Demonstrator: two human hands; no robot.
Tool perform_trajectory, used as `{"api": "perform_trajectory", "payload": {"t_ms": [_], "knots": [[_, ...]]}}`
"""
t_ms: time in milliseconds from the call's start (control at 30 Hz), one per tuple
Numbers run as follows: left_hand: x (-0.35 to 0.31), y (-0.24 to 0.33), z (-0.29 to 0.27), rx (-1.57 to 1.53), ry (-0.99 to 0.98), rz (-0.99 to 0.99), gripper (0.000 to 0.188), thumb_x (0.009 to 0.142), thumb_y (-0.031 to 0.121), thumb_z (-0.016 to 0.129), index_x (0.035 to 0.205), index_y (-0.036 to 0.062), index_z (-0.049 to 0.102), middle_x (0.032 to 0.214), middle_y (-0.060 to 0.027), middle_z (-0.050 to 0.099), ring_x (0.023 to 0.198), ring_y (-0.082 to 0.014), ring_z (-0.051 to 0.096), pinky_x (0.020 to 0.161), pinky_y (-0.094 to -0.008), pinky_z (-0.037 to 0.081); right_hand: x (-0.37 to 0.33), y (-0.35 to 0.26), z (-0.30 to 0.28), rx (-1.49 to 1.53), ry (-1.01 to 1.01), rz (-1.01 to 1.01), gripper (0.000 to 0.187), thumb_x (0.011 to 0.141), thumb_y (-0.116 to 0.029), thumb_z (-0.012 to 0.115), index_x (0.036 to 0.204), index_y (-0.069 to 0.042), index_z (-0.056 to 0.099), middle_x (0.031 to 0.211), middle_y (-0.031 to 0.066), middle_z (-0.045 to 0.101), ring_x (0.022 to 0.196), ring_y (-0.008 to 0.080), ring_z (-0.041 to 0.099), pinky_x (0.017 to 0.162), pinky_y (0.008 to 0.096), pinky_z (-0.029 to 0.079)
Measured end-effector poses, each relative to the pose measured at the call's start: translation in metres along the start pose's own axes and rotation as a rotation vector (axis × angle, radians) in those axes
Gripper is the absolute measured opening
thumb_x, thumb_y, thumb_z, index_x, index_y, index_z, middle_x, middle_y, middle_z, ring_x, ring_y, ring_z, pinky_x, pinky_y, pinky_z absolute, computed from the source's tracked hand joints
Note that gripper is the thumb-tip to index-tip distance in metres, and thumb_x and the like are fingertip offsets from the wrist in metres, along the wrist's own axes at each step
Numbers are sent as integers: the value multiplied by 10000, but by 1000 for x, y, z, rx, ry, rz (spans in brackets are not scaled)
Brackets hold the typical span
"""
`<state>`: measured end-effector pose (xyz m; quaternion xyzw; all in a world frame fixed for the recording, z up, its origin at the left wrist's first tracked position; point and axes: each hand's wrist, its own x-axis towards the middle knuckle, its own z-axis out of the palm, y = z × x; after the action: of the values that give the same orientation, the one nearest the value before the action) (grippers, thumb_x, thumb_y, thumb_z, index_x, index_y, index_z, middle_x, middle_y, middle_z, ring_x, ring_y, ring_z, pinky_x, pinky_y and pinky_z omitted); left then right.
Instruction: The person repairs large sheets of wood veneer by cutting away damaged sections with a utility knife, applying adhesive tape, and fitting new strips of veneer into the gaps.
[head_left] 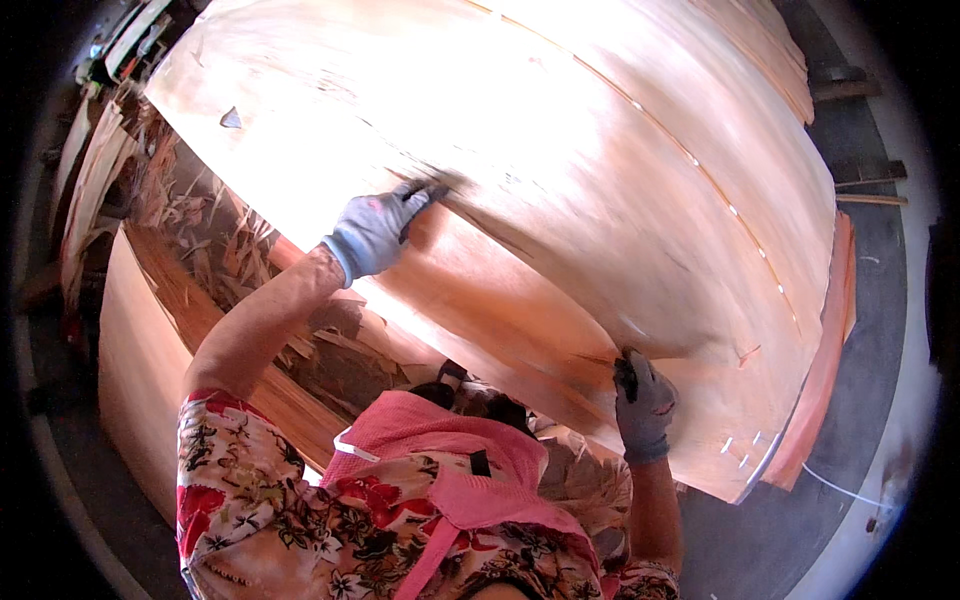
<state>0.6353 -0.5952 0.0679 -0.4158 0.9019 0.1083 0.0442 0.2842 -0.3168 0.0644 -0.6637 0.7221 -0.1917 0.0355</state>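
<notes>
A large, pale wood veneer sheet (560,190) spreads out in front of me, its far part washed out by bright light. Grey gloves with dark fingertips cover both hands. My left hand (378,228) is closed at the upper end of a long, curved split in the veneer. At the split's lower right end, my right hand (646,404) has its fingers closed around the veneer edge. Between the hands, a shaded veneer strip (500,292) bows along the near side of the split. The fingertips of both hands are partly hidden.
Broken veneer scraps (215,225) lie in a heap at the left, beside a stack of veneer (150,350). A thin cord with white spots (690,155) crosses the big sheet. Reddish veneer (815,390) sticks out beneath its right edge, above the grey floor (868,300).
</notes>
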Motion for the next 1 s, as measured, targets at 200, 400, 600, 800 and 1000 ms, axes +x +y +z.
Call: {"api": "perform_trajectory", "payload": {"t_ms": [200,400,600,800,1000], "knots": [[7,-17,7,-85,416,107,131,886,203,641,1002,144,650,824,-111,601,707,-321,634,604,-412,522,23,15,-16,-10,34,4,382,766,-90,715,1142,-72,651,972,148,709,800,335,687,702,406,546],[20,-1,-44,-621,156,150,672,831,557,696,1339,161,503,1101,-158,655,870,-310,697,781,-434,598,78,12,-47,28,122,31,336,822,-26,673,1157,-32,652,985,181,710,835,331,704,743,392,552],[-11,10,-14,-215,-30,257,902,730,534,786,1462,188,389,1233,-189,610,1058,-356,649,906,-416,556,84,6,-61,128,135,171,286,845,-31,675,1131,-18,671,883,185,709,768,294,714,683,351,545],[39,-2,-15,-822,-71,188,210,802,27,746,1007,62,721,1003,-55,736,928,-155,689,844,-310,570,112,29,-89,-4,275,154,305,847,-31,683,1151,-45,677,839,164,696,711,221,701,640,316,527],[109,-11,-105,-627,356,288,429,888,106,708,1301,88,593,1269,-62,639,1173,-173,601,956,-315,522,133,17,-139,174,594,18,404,880,133,528,1263,36,609,1128,129,689,871,156,687,764,282,558]]}}
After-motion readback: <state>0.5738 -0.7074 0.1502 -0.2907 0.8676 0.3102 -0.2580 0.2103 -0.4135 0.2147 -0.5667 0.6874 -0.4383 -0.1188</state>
